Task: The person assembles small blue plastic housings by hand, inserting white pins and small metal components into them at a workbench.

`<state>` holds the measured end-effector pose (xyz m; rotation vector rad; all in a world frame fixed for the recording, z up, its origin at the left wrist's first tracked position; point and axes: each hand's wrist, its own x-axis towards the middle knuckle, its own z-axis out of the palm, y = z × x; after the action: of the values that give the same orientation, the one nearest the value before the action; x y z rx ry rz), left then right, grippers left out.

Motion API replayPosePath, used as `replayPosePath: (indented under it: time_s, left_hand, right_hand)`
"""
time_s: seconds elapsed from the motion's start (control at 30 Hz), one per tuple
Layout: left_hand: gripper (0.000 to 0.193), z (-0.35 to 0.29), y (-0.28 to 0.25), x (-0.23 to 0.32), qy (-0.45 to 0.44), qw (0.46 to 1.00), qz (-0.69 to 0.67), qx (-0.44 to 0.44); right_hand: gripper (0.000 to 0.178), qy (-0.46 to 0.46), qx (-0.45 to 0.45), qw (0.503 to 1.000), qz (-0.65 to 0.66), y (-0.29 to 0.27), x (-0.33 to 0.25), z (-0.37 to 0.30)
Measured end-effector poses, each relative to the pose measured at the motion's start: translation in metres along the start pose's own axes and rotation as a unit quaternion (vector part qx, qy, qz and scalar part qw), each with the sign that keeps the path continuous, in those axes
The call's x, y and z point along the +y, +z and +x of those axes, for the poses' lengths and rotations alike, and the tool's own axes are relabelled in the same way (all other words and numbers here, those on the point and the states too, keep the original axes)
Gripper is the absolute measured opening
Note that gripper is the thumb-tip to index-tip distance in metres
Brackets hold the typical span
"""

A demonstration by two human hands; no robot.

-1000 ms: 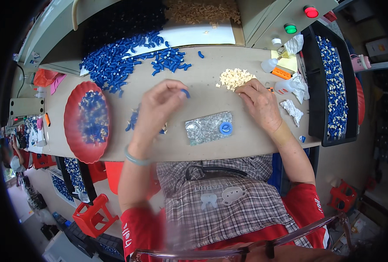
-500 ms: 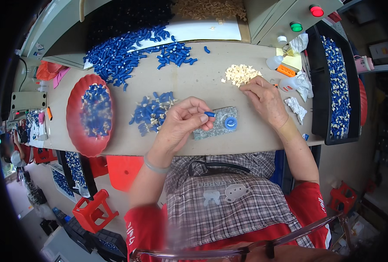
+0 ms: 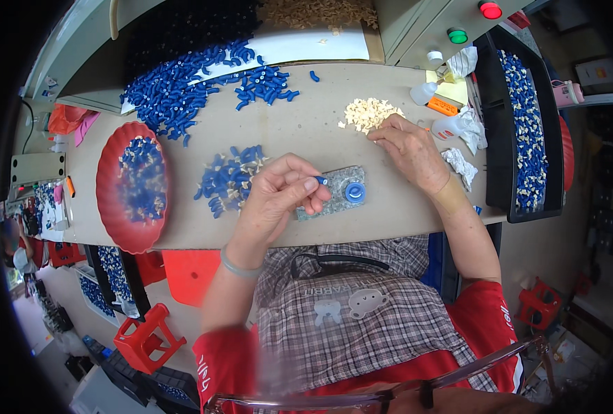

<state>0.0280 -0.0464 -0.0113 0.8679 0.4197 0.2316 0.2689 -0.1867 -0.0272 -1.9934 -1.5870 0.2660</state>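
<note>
Between the thumb and fingertips of my left hand (image 3: 279, 196) is a short blue plastic piece (image 3: 322, 181), its pale end pointing right. Below and beside it lies a speckled grey stone slab (image 3: 331, 181) bearing a round blue cup-like part (image 3: 355, 192). My right hand (image 3: 413, 152) is at the near edge of a heap of small cream pieces (image 3: 367, 112), thumb and fingers pinched together. What they hold, if anything, is too small to make out. Left of my left hand lies a pile of blue pieces with cream bits on them (image 3: 227, 181).
A red scalloped tray (image 3: 106, 186) of blue-and-cream pieces stands at the left. Many loose blue pieces (image 3: 175, 96) spread at the back. On the right are a black bin (image 3: 493, 138), a white bottle (image 3: 448, 127), an orange object (image 3: 442, 105) and crumpled tissue (image 3: 460, 167).
The whole view has shifted slightly. The blue piece in my left hand has turned, showing its pale end. My right fingers have drawn slightly nearer me from the cream heap, closed together.
</note>
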Motion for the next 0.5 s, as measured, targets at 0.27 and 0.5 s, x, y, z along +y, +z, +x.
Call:
replayPosePath:
  time_s: [0.27, 0.5]
  left_hand:
    - [0.006, -0.001, 0.008, -0.002, -0.026, 1.0, -0.017, 0.007]
    - [0.007, -0.001, 0.012, -0.009, -0.035, 0.999, -0.026, 0.017]
  right_hand:
    - [0.009, -0.004, 0.017, 0.999, 0.04, -0.004, -0.005, -0.003]
    - [0.008, 0.182, -0.048, 0.953, 0.238, -0.004, -0.002, -0.014]
